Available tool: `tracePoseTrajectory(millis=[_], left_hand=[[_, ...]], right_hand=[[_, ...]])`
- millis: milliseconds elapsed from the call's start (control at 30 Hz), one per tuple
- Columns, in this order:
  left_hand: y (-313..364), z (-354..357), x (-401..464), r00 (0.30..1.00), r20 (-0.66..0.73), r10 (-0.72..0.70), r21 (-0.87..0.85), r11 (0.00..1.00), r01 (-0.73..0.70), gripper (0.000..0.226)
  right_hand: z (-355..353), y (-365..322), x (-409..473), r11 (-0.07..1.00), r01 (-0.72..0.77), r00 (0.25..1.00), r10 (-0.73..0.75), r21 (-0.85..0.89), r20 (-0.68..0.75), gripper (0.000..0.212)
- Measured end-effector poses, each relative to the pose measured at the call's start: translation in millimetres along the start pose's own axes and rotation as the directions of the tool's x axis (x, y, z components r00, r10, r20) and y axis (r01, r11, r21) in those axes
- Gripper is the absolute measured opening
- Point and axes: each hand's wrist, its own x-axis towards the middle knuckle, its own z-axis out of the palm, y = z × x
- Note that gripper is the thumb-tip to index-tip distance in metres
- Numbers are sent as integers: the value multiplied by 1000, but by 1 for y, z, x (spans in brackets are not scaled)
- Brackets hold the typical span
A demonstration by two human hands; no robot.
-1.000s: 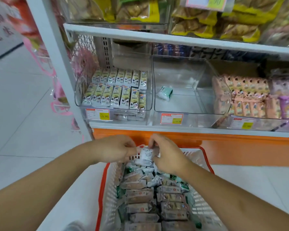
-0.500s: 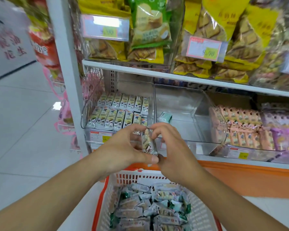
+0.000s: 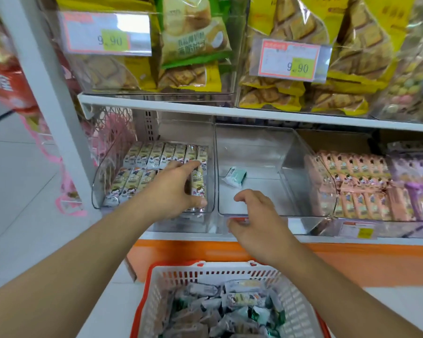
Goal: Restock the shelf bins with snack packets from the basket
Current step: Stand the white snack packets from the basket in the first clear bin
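Note:
My left hand (image 3: 170,190) reaches into the left clear bin (image 3: 100,184) and holds a cream-yellow snack packet (image 3: 198,186) between thumb and fingers, at the bin's right side next to rows of matching packets (image 3: 142,167). In front of the middle clear bin (image 3: 288,167) my right hand (image 3: 257,223) hovers with its fingers loosely curled, holding nothing. That bin contains one green packet (image 3: 235,176). The white and orange basket (image 3: 205,268) sits below, filled with several mixed packets (image 3: 230,311).
A third bin on the right holds pink packets (image 3: 359,184), with purple ones (image 3: 418,186) beyond. The shelf above (image 3: 230,111) carries large yellow and green biscuit bags with price tags. An orange base panel (image 3: 352,262) runs under the shelf. White floor lies to the left.
Both hands lifted a packet out of the basket. The left hand carried it up into the left bin, and the right hand let go and drew apart to the right.

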Motion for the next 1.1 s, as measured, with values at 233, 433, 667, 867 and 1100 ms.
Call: tracePoseTrajectory(millis=[233, 433, 667, 867, 1100], left_hand=[[-8, 8, 21, 997, 64, 33, 85, 996, -38, 94], [-13, 3, 12, 986, 131, 99, 113, 987, -114, 89], [-19, 10, 11, 992, 113, 55, 242, 967, -81, 91], [-22, 9, 11, 986, 165, 34, 268, 960, -78, 94], [-22, 2, -4, 984, 176, 35, 319, 943, -91, 77]], right_hand=[[3, -2, 4, 1000, -16, 1000, 16, -4, 11, 49], [5, -1, 3, 1000, -1, 1000, 1, -23, -13, 46], [6, 0, 0, 999, 14, 1000, -15, -47, -27, 45], [6, -1, 1, 998, 17, 1000, -18, -53, -13, 47], [-1, 1, -9, 1000, 21, 1000, -21, 18, 5, 50]])
